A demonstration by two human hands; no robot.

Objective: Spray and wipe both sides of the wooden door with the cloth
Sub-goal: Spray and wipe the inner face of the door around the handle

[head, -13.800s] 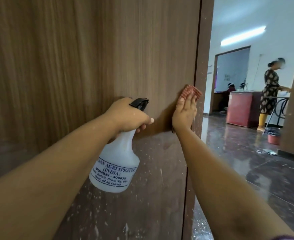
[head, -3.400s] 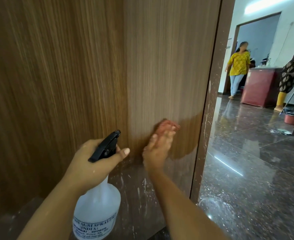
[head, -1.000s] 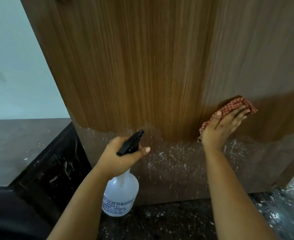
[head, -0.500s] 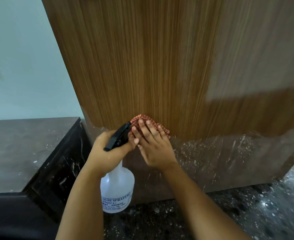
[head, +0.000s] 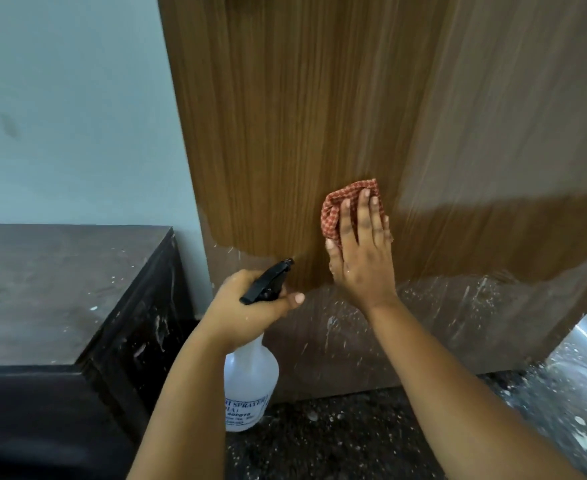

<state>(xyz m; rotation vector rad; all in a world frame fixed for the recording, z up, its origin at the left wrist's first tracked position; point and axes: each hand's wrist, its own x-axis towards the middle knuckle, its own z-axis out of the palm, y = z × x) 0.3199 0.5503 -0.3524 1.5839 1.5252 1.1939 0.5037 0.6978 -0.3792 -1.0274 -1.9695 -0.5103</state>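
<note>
The wooden door (head: 319, 116) fills the upper middle and right; its lower band is dull and flecked with white spots. My right hand (head: 363, 252) presses a red checked cloth (head: 333, 211) flat against the door, fingers straight and spread, just above the spotted band. My left hand (head: 247, 306) grips the neck of a white spray bottle (head: 250, 386) with a black trigger head, whose nozzle points at the door just left of my right hand.
A dark stone ledge (head: 60, 289) with white specks juts out at the left under a pale blue-grey wall (head: 70, 109). The floor (head: 337, 438) below the door is dark speckled stone; a shiny patch of floor shows at the far right.
My right hand has slid the cloth up and to the right, away from the spray head. The bottle has stayed low in my left hand. The view has shifted slightly.
</note>
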